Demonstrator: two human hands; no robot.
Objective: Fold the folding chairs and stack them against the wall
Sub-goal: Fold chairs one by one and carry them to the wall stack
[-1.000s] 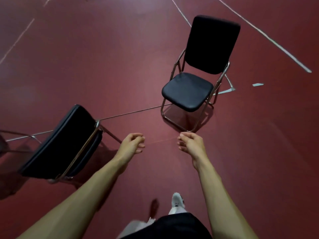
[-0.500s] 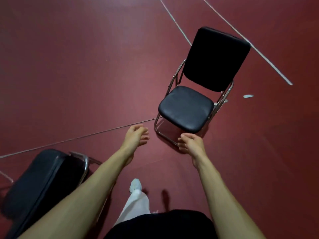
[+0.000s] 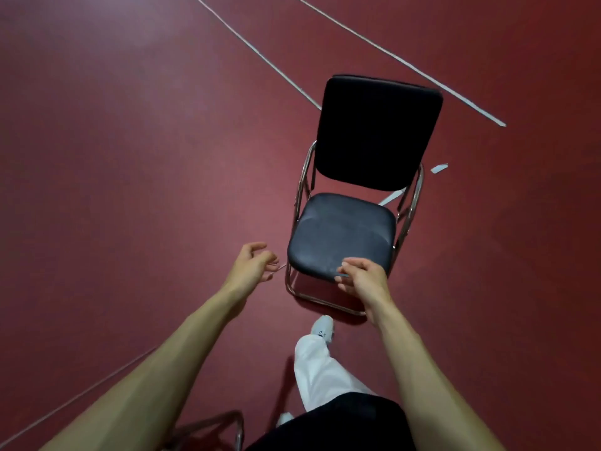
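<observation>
An unfolded folding chair (image 3: 344,236) with a black padded seat, black backrest and chrome tube frame stands on the red floor just ahead of me, facing me. My right hand (image 3: 364,278) hovers over the seat's front edge, fingers loosely curled and empty. Left of the seat's front corner, my left hand (image 3: 252,265) is apart from the chair, with its fingers spread and nothing in it. Only a chrome frame corner of a second chair (image 3: 227,428) shows at the bottom edge, under my left arm.
The floor is dark red with white tape lines (image 3: 400,60) running diagonally behind the chair and a loose tape scrap (image 3: 439,167) to its right. My white trouser leg and shoe (image 3: 322,330) are stepping toward the chair's front rail. No wall is in view.
I have walked closer to the open chair, which now fills the centre. The second chair has slid out of view at bottom left. Both hands have reached toward the seat front.
</observation>
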